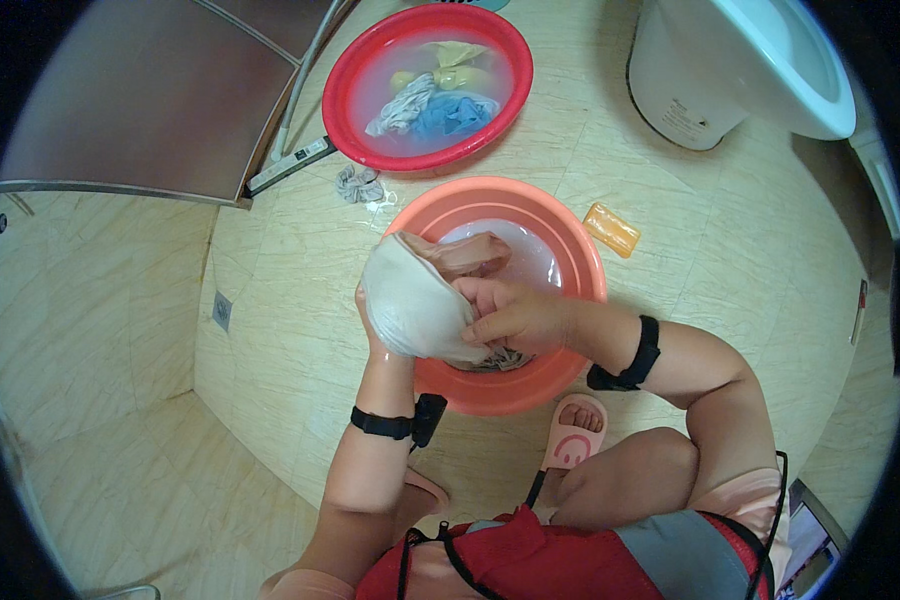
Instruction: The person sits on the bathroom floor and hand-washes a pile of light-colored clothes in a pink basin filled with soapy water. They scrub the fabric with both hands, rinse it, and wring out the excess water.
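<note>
Your right hand [515, 312] is closed, thumb and fingers pinching the right edge of the white cloth [415, 295]. Your left hand [365, 315] is mostly hidden behind that cloth, at its left side; it supports the cloth, but can't tell how far the fingers are bent. Cloth is mid-frame, held over the left part of the coral basin [500, 398]. Peach fabric [470, 255] sits right behind it; can't tell if it's the same piece. Coral basin has cloudy water [530, 250] in it, plus dark patterned fabric [505, 358] below your right hand.

Top center: red basin [343, 140] with cloudy water, a blue cloth [455, 115], a grey-white cloth [402, 105] and yellow items [460, 77]. Small grey cloth [358, 184] on the floor just below it. Orange block [612, 230] on the floor, just right of the coral basin. White toilet [685, 80] upper right.
</note>
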Available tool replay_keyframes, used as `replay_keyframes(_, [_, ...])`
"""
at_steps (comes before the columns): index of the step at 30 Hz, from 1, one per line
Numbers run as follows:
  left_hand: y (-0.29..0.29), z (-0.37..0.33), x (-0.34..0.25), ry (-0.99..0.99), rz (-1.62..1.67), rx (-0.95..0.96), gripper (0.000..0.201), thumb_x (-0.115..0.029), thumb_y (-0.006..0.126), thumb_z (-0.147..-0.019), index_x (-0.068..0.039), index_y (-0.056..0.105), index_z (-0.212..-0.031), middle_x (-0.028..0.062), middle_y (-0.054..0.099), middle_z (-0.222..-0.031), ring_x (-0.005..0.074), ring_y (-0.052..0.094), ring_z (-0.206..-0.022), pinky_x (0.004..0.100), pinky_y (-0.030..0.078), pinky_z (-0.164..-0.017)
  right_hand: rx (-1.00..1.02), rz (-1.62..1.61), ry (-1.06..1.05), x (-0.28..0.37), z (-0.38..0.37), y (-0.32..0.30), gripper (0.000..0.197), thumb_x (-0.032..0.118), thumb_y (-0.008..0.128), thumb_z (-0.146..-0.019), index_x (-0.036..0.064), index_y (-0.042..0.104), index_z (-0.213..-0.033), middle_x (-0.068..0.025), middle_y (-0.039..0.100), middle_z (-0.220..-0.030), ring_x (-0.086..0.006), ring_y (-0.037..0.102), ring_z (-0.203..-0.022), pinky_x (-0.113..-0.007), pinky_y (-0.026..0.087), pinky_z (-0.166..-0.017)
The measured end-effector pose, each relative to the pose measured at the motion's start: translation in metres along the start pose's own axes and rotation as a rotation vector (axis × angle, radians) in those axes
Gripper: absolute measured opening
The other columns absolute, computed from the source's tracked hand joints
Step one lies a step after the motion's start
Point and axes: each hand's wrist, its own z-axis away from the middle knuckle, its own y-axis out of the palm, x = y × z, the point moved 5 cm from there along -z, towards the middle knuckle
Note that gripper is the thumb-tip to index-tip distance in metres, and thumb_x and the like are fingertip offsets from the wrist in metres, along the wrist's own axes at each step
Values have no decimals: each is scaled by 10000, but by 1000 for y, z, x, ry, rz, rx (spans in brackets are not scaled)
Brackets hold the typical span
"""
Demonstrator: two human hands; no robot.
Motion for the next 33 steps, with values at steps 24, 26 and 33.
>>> replay_keyframes(24, [104,13,-58,723,-1605,362,391,-267,674,-754,-31,563,-1045,149,590,-1048,329,575,-881,410,482,-731,-809,1610,-494,84,40,-63,261,179,588,-855,46,557,-1078,-188,603,-1037,-351,569,-1025,-428,467,-854])
replay_keyframes(26, [104,16,-53,744,-1714,353,457,-269,739,-670,-47,579,-1037,132,581,-1096,320,572,-924,420,482,-768,-1109,1636,-376,117,66,-108,256,153,593,-814,39,562,-1041,-201,594,-1038,-352,569,-1015,-445,473,-849])
replay_keyframes(33, [107,9,-53,504,-1518,201,293,-153,689,-700,-89,599,-971,68,580,-944,262,572,-861,367,469,-701,-1164,1863,532,57,113,-189,648,308,699,-757,154,377,-1298,-198,484,-1160,-371,512,-1068,-476,460,-861])
